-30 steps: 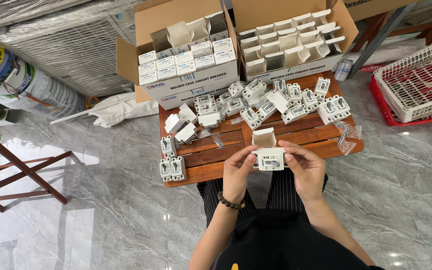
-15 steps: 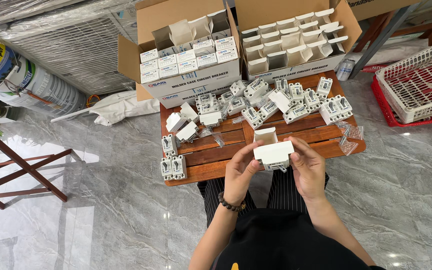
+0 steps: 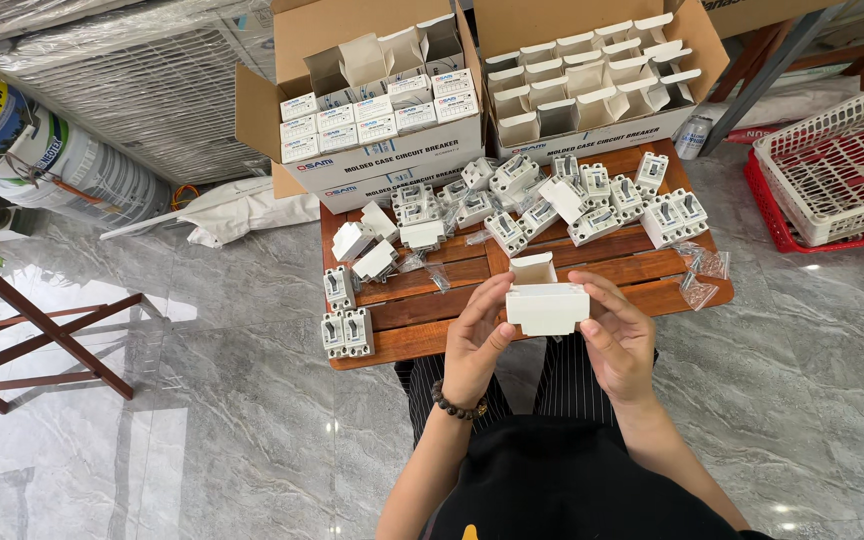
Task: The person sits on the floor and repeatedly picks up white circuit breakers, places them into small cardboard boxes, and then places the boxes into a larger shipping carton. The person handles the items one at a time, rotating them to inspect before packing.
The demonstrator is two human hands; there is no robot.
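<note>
Both of my hands hold a small white carton over the near edge of a low wooden slat table. My left hand, with a dark bead bracelet at the wrist, grips the carton's left end. My right hand grips its right end. The carton lies sideways with its top flap standing open toward the table. Several white circuit breakers lie scattered across the table's far half, and three more sit at its left edge.
Two open cardboard boxes stand behind the table: the left box holds closed small cartons, the right box holds open empty ones. A white basket on a red tray sits right. A wooden frame stands left on the marble floor.
The carton was upright with a breaker showing at its mouth; it has since been turned on its side between my hands, and the breaker is no longer visible.
</note>
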